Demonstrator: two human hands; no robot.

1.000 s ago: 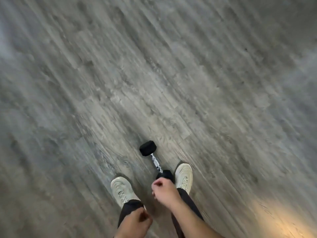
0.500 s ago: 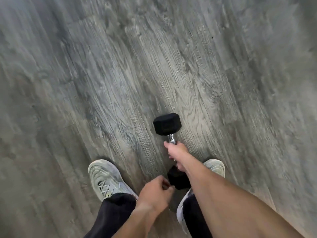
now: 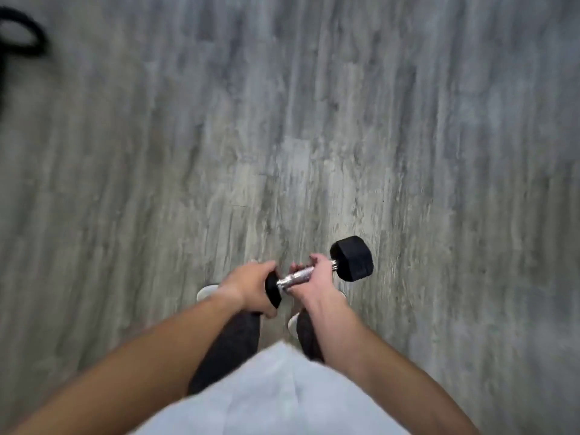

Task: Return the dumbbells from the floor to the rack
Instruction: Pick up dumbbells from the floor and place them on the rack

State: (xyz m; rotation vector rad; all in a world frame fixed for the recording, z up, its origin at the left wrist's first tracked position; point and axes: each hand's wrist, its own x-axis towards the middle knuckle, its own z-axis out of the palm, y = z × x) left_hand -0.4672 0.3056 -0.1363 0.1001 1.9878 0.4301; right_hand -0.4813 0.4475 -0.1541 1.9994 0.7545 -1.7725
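- My right hand point(image 3: 309, 274) is wrapped palm-up round the chrome handle of the dumbbell point(image 3: 317, 271), with my fingers curled over the bar.
- My left hand point(image 3: 251, 285) cups the near black head, with fingers and thumb curled round its end.
- The dumbbell is off the floor point(image 3: 314, 120), held out in front of my waist. It lies almost level, its free head pointing toward two o'clock from my hands and its other head toward eight o'clock.
- What could go wrong, as I judge it: the free head hangs out past my right hand, so its weight could twist the bar in that underhand grip and tip it downward.
- My shoes point(image 3: 207, 291) sit right below the load. If it slips, it would most likely land on my toes.
- No rack is in view, so I must carry the dumbbell somewhere I cannot yet see. A blurred dark loop point(image 3: 22, 39) lies on the floor at about ten o'clock, and I could trip on it if I head that way.
- Count: one dumbbell with two heads, two hands on it, two shoes partly showing, one dark loop and no rack.
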